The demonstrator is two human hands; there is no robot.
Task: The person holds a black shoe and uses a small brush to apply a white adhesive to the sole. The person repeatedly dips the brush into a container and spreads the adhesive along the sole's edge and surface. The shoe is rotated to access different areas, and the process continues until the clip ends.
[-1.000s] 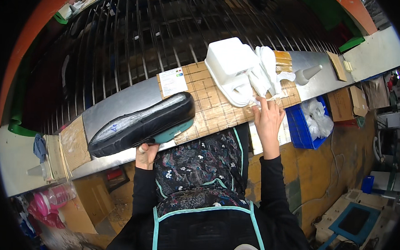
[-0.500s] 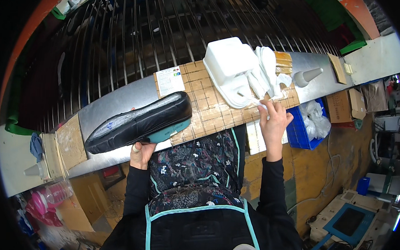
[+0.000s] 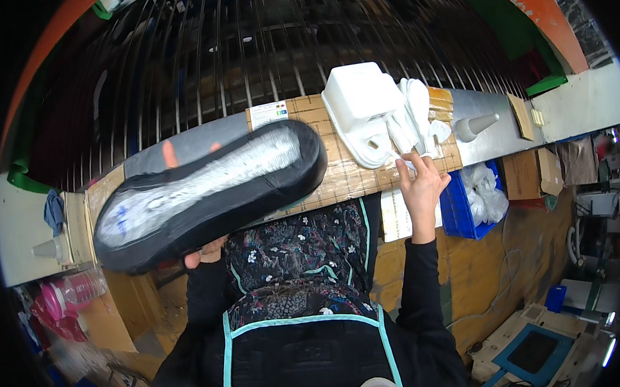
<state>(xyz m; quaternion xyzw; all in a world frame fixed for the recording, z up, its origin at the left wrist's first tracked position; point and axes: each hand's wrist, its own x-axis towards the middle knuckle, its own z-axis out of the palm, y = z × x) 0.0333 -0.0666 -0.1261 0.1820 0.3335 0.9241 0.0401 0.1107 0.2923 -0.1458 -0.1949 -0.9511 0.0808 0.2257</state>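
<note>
My left hand [image 3: 205,250] grips a black shoe [image 3: 208,192] from below and holds it up in front of me, its pale grey sole facing the camera, toe to the lower left. My right hand [image 3: 418,184] reaches to the bench on the right, its fingertips on a small white piece [image 3: 404,161] at the edge of a pile of white cloths [image 3: 415,118]. A white plastic tub [image 3: 360,101] sits just left of the cloths on a white tray. Whether the fingers pinch the white piece is not clear.
A tiled wooden board [image 3: 356,175] covers the bench before a rack of metal bars [image 3: 212,62]. A grey cone nozzle [image 3: 476,124] lies right of the cloths. A blue bin [image 3: 467,198] of white bags hangs below. Another cone [image 3: 49,248] and pink bottles [image 3: 73,293] sit at left.
My left hand has lifted the shoe closer and turned it so its sole faces up. My right hand has stayed at the white cloths.
</note>
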